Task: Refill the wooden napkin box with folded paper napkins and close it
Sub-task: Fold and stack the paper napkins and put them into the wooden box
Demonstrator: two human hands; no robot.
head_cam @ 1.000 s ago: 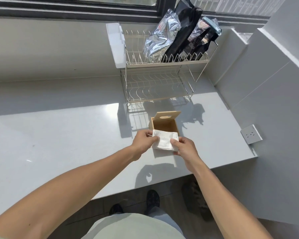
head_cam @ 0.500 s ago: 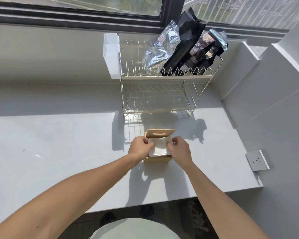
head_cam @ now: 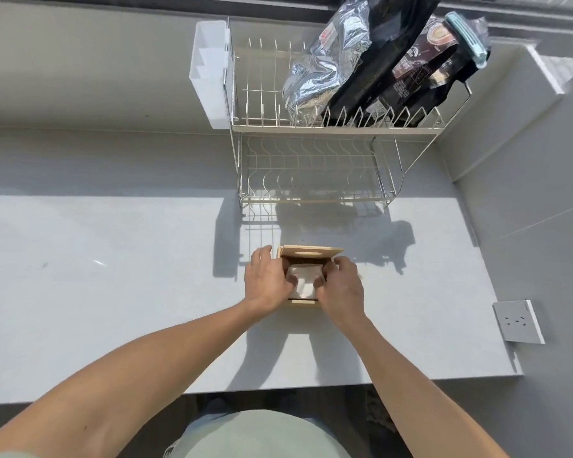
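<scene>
The wooden napkin box (head_cam: pixel 301 302) stands on the white counter (head_cam: pixel 113 276), its slotted lid (head_cam: pixel 311 251) swung up at the back. A stack of white folded napkins (head_cam: pixel 304 281) sits inside the box opening. My left hand (head_cam: pixel 268 281) is at the box's left side with its fingers pressing on the napkins' left edge. My right hand (head_cam: pixel 341 285) is at the right side, fingers curled over the napkins' right edge. Both hands cover the box's side walls.
A two-tier wire dish rack (head_cam: pixel 311 160) stands just behind the box, with a white cutlery holder (head_cam: pixel 209 71) on its left and foil and black bags (head_cam: pixel 371 61) on top. A wall socket (head_cam: pixel 516 322) is on the right wall. The counter's front edge runs close below.
The napkins have gone from in front of the box down into its opening, and both hands followed, now pressing from either side. The camera has tilted further down.
</scene>
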